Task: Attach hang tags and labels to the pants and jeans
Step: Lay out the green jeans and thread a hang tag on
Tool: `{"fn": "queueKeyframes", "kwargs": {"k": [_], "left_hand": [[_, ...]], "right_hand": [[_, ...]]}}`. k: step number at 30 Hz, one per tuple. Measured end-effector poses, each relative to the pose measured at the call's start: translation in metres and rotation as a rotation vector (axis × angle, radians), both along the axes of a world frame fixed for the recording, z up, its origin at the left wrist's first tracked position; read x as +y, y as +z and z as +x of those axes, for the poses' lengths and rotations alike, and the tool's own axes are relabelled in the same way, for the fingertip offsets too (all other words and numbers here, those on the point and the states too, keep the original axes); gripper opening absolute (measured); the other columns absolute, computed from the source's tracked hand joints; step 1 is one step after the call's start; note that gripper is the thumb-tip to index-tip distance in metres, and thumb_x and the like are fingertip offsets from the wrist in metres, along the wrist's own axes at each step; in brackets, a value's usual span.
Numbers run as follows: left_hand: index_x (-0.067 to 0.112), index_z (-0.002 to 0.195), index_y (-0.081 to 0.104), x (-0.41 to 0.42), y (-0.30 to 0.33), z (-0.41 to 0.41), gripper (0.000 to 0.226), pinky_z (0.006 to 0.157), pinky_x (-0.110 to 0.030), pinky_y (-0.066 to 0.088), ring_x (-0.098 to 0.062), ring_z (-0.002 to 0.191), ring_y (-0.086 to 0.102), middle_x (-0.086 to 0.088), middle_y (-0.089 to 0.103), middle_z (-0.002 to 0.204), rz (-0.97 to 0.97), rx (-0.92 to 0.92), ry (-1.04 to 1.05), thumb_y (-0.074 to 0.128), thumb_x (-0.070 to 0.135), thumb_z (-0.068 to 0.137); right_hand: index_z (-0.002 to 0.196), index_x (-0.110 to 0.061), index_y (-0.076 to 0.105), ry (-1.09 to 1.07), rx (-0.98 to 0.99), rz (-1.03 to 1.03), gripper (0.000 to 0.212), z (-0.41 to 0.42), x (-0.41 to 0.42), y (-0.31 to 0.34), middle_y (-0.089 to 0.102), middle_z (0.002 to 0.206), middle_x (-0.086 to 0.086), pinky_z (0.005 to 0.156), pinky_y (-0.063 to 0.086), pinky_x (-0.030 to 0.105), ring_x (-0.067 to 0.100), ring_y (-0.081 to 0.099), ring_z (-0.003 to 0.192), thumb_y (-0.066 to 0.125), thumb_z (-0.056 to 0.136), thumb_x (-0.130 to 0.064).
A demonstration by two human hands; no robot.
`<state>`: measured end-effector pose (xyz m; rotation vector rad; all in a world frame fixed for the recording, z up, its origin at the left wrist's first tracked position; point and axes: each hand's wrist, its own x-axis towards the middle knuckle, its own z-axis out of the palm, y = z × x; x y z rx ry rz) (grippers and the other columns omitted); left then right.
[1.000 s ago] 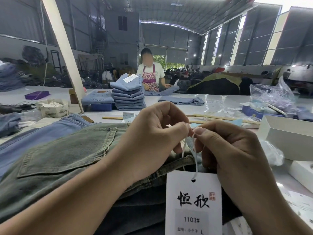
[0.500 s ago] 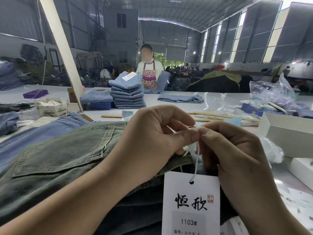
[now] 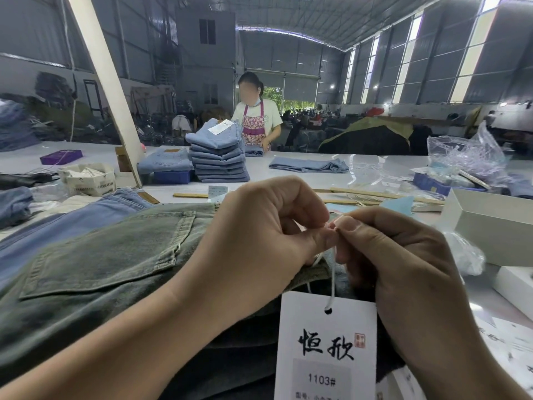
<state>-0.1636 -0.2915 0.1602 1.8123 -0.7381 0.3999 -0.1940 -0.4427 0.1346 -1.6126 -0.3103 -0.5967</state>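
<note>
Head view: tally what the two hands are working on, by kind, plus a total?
Hands: 2, left hand, right hand
White hang tag: 1
White string: 1
Grey-green jeans: 1
Total: 5

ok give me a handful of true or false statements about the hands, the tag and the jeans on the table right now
1. Both hands pinch the white string of the hang tag. True: the left hand and right hand meet fingertip to fingertip on it.
2. The hang tag reads 2205#. False: it reads 1103#.
3. The tag hangs over grey-green jeans with a back pocket showing. True.
4. The stack of folded blue jeans across the table has no tag on top. False: a white tag lies on its top pair.
5. The right hand holds scissors. False: it holds only the string.
</note>
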Motion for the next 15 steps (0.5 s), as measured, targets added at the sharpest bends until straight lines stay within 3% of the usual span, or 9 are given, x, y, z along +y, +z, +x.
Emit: {"fn": "queueKeyframes", "kwargs": {"k": [6, 15], "left_hand": [[0.03, 0.082, 0.056, -0.0003, 0.0029, 0.0021, 0.035, 0.056, -0.039, 0.059, -0.01, 0.054, 0.065, 0.008, 0.074, 0.071, 0.021, 0.087, -0.036, 0.086, 0.016, 0.073], [0.034, 0.075, 0.048, 0.0004, 0.0041, 0.0037, 0.042, 0.059, -0.049, 0.059, -0.017, 0.055, 0.066, 0.005, 0.074, 0.071, 0.057, 0.11, -0.046, 0.086, 0.016, 0.073]], "right_hand": [[0.077, -0.024, 0.07, -0.13, -0.103, -0.166, 0.016, 0.0012, 0.0031, -0.0059, 0.053, 0.054, -0.011, 0.056, 0.033, 0.025, 0.007, 0.047, 0.051, 0.056, 0.083, -0.03], [0.076, -0.022, 0.067, -0.183, -0.144, -0.315, 0.017, 0.0015, 0.0015, -0.0046, 0.051, 0.054, -0.01, 0.053, 0.034, 0.023, 0.01, 0.046, 0.054, 0.056, 0.085, -0.031]]}}
